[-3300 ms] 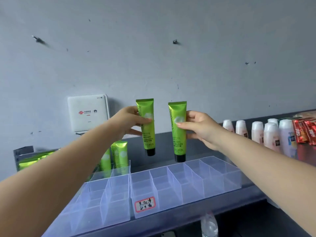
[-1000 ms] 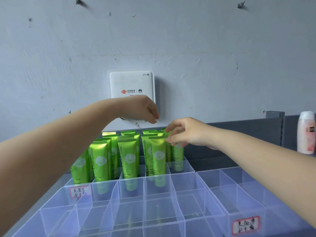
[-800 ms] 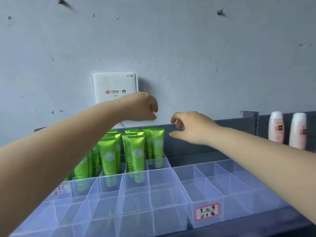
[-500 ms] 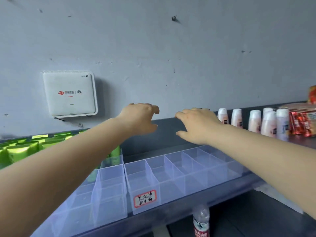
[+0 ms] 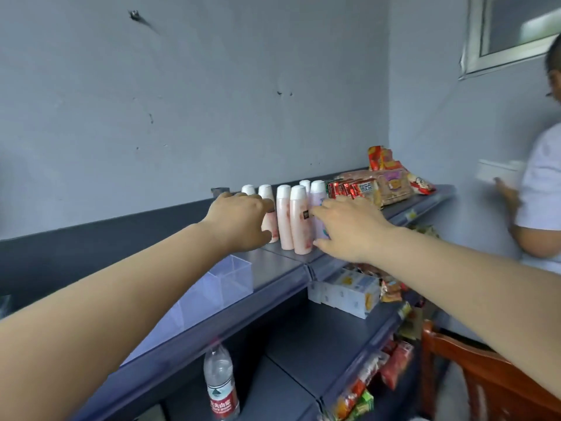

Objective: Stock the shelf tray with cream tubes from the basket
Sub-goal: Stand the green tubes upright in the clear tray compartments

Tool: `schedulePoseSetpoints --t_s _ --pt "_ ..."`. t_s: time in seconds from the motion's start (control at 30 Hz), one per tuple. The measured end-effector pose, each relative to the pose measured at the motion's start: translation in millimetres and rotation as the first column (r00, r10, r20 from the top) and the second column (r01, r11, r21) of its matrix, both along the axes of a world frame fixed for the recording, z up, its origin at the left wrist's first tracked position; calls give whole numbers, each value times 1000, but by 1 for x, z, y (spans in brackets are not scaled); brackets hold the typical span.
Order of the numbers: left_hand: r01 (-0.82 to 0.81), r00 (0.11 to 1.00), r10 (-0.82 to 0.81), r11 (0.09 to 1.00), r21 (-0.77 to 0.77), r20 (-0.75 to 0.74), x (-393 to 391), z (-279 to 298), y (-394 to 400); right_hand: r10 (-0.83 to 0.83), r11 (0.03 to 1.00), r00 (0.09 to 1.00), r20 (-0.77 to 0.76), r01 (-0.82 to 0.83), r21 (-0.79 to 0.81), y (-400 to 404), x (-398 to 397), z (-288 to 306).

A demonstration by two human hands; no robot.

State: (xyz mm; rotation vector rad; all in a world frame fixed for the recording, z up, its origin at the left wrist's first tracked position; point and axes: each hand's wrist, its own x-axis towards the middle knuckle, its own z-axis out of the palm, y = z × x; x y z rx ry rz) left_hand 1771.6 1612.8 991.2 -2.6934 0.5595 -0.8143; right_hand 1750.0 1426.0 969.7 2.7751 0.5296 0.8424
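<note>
Reaching both hands at the pink bottles [image 5: 293, 218] is where I see trouble: the left hand [image 5: 239, 220] and right hand [image 5: 349, 229] flank the upright cluster, and a nudge could topple them along the shelf [image 5: 282, 268]. Both hands' fingers are loosely curled and seem to hold nothing; whether they touch a bottle I cannot tell. Only a corner of the clear shelf tray [image 5: 230, 278] shows, seemingly empty. No cream tubes or basket are in view. A person [image 5: 540, 208] at right is blurred.
</note>
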Motion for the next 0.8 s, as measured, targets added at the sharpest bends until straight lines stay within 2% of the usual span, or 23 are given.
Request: schedulePoseSetpoints --t_s 0.33,0.57,0.8 --pt "205 977 -204 979 12 -64 0 -39 -133 -277 961 956 -95 272 -56 -122 -40 -35" --pt "327 942 -319 942 72 -102 -2 -64 -190 -388 922 910 -149 384 -56 -164 -61 -59" --pt "445 890 -433 893 64 -142 18 -91 -234 -470 881 858 -208 471 -48 -193 -62 -84"
